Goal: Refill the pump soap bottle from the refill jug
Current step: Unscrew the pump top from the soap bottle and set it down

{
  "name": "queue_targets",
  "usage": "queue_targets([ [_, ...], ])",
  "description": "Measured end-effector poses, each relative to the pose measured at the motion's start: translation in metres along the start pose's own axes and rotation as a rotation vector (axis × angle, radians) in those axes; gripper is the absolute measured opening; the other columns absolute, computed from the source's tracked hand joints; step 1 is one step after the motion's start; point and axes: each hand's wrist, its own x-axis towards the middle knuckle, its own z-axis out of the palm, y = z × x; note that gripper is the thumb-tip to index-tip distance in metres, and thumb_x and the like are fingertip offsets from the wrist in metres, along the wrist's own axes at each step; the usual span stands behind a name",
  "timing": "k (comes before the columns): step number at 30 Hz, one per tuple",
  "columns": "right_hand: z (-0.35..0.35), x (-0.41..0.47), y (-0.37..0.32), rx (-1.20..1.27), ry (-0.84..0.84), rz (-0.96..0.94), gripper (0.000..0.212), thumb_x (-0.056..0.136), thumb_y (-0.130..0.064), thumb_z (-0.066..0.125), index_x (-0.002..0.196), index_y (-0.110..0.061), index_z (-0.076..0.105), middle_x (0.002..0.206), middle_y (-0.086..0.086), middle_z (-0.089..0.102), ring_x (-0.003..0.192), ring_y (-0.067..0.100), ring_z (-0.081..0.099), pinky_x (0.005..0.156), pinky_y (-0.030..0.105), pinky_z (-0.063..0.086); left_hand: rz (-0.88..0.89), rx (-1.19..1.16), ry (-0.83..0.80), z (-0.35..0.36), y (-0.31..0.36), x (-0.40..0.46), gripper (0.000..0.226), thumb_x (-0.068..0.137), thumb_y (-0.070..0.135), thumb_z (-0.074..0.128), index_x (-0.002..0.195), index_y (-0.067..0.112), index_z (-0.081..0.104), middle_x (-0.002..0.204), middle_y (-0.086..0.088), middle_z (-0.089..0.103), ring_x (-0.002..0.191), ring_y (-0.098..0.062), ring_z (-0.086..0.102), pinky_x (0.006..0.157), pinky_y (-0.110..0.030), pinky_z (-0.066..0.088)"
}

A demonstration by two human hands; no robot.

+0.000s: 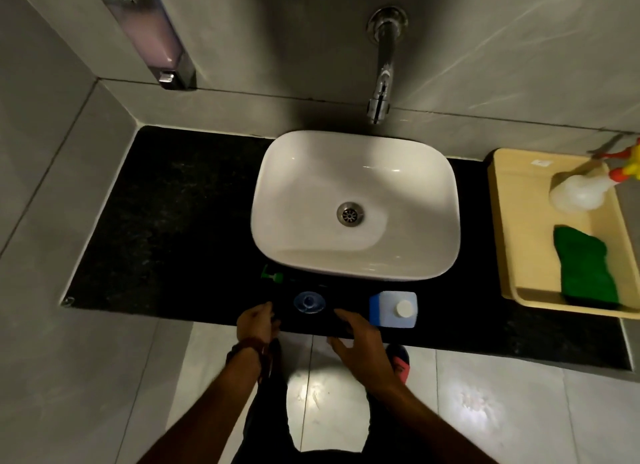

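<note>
Two hands flank soap bottle (309, 302): left grip (257, 322) loosely curled, right grip (356, 339) spread, neither touching.

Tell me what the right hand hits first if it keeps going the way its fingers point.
The right hand points up and left toward the open soap bottle, so it would likely meet that first. The refill jug sits off to its right. Depth is hard to judge.

Nothing readable anywhere here tbh. The pale yellow plastic tray (502, 221) has a tiny white sticker (541, 163) on its floor, but any print there is way too small to read.
</note>
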Motion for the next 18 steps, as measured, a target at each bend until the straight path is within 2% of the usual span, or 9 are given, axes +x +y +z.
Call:
queue_targets([
  [2,-0.008,-0.014,0.015,-0.038,0.007,0.036,0.046,0.089,-0.025,0.081,0.132,-0.023,0.065,0.122,-0.018,0.061,0.109,-0.003,0.059,0.094,0.0,0.041,0.015,0.156,0.004,-0.009,-0.026,-0.007,0.022,0.095,0.014,0.06,0.074,0.009,0.064,0.085,-0.02,0.066,0.074,-0.032,0.064,0.072,-0.043,0.056],
  [4,-0.019,-0.026,0.029,-0.051,0.04,0.087,0.032,0.089,-0.02,0.08,0.12,-0.022,0.073,0.112,-0.021,0.064,0.098,-0.01,0.059,0.087,-0.001,0.044,0.05,0.365,-0.022,-0.011,-0.05,-0.017,0.022,0.095,0.016,0.06,0.082,0.0,0.067,0.085,-0.026,0.07,0.078,-0.039,0.068,0.076,-0.049,0.058],
  [6,-0.031,-0.035,0.043,-0.055,0.08,0.124,0.019,0.088,-0.01,0.079,0.106,-0.016,0.078,0.103,-0.013,0.073,0.092,-0.002,0.067,0.086,0.01,0.054,0.11,0.597,-0.163,-0.007,-0.068,-0.028,0.02,0.095,0.014,0.058,0.083,0.001,0.067,0.08,-0.022,0.07,0.073,-0.035,0.069,0.069,-0.04,0.057],
  [7,-0.038,-0.037,0.049,-0.057,0.106,0.144,0.016,0.088,-0.006,0.078,0.101,-0.014,0.079,0.099,-0.009,0.075,0.09,0.002,0.069,0.085,0.015,0.057,0.143,0.725,-0.262,-0.002,-0.073,-0.035,0.021,0.095,0.014,0.057,0.078,0.005,0.067,0.075,-0.014,0.069,0.067,-0.026,0.067,0.064,-0.032,0.054],
  [8,-0.046,-0.04,0.055,-0.057,0.135,0.17,0.016,0.088,-0.003,0.078,0.098,-0.015,0.079,0.096,-0.009,0.075,0.088,0.003,0.069,0.084,0.016,0.058,0.192,0.849,-0.36,0.005,-0.076,-0.043,0.02,0.095,0.015,0.057,0.078,0.009,0.067,0.073,-0.007,0.067,0.065,-0.017,0.063,0.061,-0.026,0.051],
  [10,-0.063,-0.042,0.062,-0.022,0.203,0.22,0.021,0.087,-0.002,0.077,0.094,-0.021,0.074,0.091,-0.016,0.069,0.088,0.001,0.067,0.081,0.012,0.056,0.35,0.992,-0.484,0.024,-0.078,-0.058,0.011,0.096,0.018,0.059,0.095,0.012,0.068,0.083,0.0,0.065,0.071,-0.01,0.059,0.06,-0.013,0.046],
  [12,-0.077,-0.037,0.064,0.039,0.278,0.251,0.029,0.084,0.0,0.08,0.102,-0.02,0.069,0.095,-0.018,0.064,0.091,0.001,0.066,0.076,0.0,0.048,0.482,0.947,-0.553,0.043,-0.073,-0.072,0.021,0.094,0.016,0.063,0.115,0.013,0.064,0.098,0.003,0.065,0.084,-0.008,0.06,0.064,-0.001,0.043],
  [14,-0.091,-0.029,0.06,0.087,0.285,0.233,0.051,0.078,-0.001,0.085,0.121,-0.017,0.063,0.109,-0.018,0.061,0.097,-0.012,0.057,0.075,-0.006,0.043,0.566,0.829,-0.572,0.062,-0.062,-0.087,0.032,0.093,0.011,0.064,0.124,0.013,0.058,0.109,0.003,0.064,0.095,-0.009,0.063,0.072,0.001,0.044],
  [18,-0.111,-0.012,0.049,0.123,0.184,0.1,0.085,0.068,-0.011,0.095,0.14,-0.023,0.051,0.124,-0.023,0.057,0.114,-0.013,0.053,0.093,0.004,0.045,0.718,0.679,-0.548,0.093,-0.036,-0.107,0.049,0.09,0.006,0.065,0.135,0.018,0.05,0.127,0.001,0.06,0.11,-0.011,0.063,0.087,-0.011,0.05],
])
